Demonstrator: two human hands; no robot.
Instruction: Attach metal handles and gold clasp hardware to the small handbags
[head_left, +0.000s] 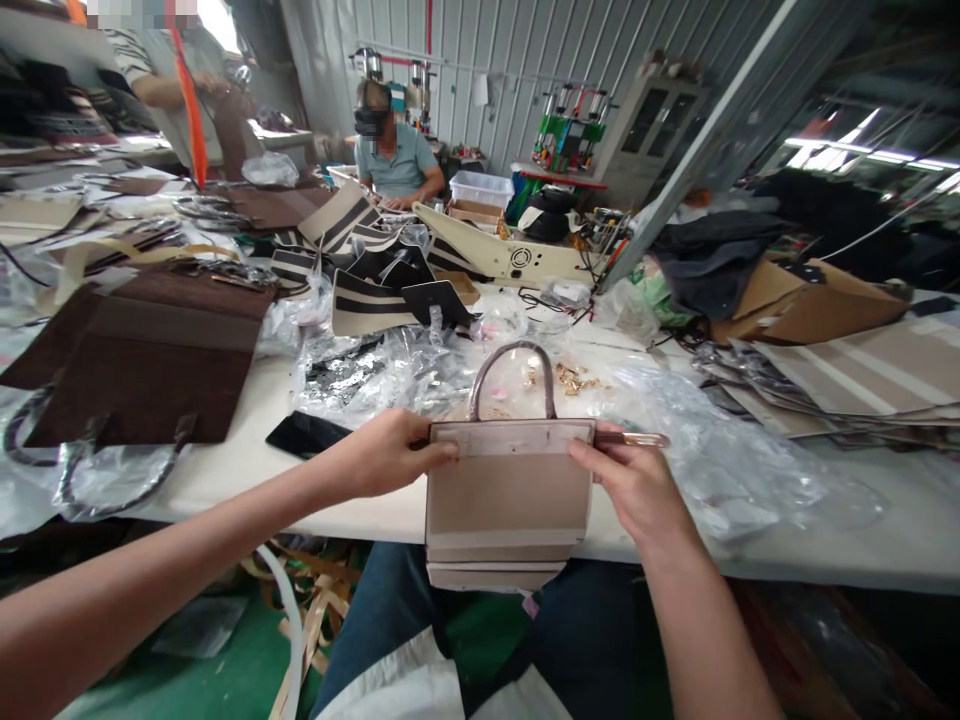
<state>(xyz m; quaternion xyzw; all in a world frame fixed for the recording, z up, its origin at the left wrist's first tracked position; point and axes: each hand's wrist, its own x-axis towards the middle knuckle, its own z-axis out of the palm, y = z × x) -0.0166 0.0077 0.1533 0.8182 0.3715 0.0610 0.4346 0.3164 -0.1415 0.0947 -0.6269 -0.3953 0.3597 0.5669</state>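
Right at the near edge of a cluttered white surface (pixel 240 475), somebody sat holding a beige bag (pixel 506 500) by its two top corners, so that's where my eyes went. It hung against the edge, over their lap, with a dark arched handle (pixel 517 346) sticking up from the top. Left hand (pixel 394 453) had its grip closed on the left corner, thumb across the front. Right hand (pixel 630 475) was gripping the other corner much the same way, plus it had a slim, shiny tool (pixel 645 439) tucked in its fingers, poking out to the right. Couldn't tell what the tool was, tbh.

Just past the bag lay a little scatter of gold-coloured bits (pixel 574 380) among crinkly clear plastic (pixel 360 370). Near the left forearm was a flat black thing (pixel 304 433), maybe a phone, and further left a dark brown bag (pixel 150 370) with its rope-like handles toward the near edge. Over on the right, striped panels (pixel 862 370) were stacked up in front of a cardboard box (pixel 810 300). Across the surface sat a co-worker in a teal shirt (pixel 401 165), and another person in a striped sleeve (pixel 131 55) stood back on the left.
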